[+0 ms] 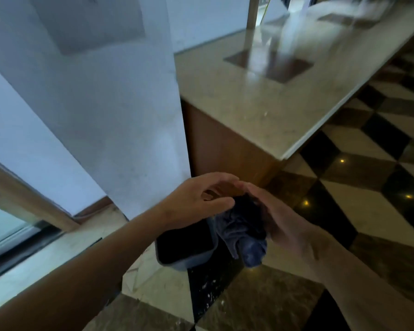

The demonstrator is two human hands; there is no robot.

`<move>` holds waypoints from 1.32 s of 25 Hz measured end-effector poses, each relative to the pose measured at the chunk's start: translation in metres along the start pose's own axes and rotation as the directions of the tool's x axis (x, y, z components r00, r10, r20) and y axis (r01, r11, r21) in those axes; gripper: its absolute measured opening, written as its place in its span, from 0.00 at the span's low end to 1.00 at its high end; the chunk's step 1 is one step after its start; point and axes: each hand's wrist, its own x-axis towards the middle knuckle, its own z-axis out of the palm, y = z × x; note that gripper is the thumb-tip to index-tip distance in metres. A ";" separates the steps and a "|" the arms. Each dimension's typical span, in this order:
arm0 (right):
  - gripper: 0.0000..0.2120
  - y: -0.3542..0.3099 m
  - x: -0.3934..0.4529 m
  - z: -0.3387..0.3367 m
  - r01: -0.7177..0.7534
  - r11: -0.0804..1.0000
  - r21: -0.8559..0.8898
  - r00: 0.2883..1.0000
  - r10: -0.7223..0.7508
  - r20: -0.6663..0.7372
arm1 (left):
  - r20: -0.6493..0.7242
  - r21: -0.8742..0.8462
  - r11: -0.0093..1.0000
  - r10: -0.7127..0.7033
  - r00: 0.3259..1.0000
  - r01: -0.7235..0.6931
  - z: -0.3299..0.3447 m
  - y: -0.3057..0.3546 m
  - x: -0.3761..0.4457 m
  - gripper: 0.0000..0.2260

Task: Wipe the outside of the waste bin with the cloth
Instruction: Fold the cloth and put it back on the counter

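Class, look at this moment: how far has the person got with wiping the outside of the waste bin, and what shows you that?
Done: the cloth is picked up and hangs bunched from the right hand.
In hand: the left hand reaches in, open, beside the cloth, above the waste bin on the floor.
Left: the cloth looks clear of the bin's outside, so the wiping itself appears still to do.

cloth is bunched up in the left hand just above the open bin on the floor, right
Not quite. The head view shows the cloth bunched in the right hand, not the left. The left hand is open beside it, fingers spread. The rest holds: it hangs just above the open bin on the floor.
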 end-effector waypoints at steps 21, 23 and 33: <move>0.14 -0.211 -0.162 0.090 0.259 0.723 -0.640 0.903 -0.417 -0.105 | -0.157 -0.429 0.899 0.027 0.987 -0.093 -0.138 0.194 -0.013 0.05; 0.10 -0.211 -0.163 0.094 0.258 0.730 -0.632 0.886 -0.441 -0.147 | -0.161 -0.431 0.897 0.030 0.987 -0.097 -0.139 0.189 -0.011 0.05; 0.08 -0.190 -0.128 0.088 0.196 0.945 -0.264 0.778 -0.313 -0.545 | 0.013 -0.713 0.696 -0.108 0.994 0.086 -0.098 0.153 0.023 0.12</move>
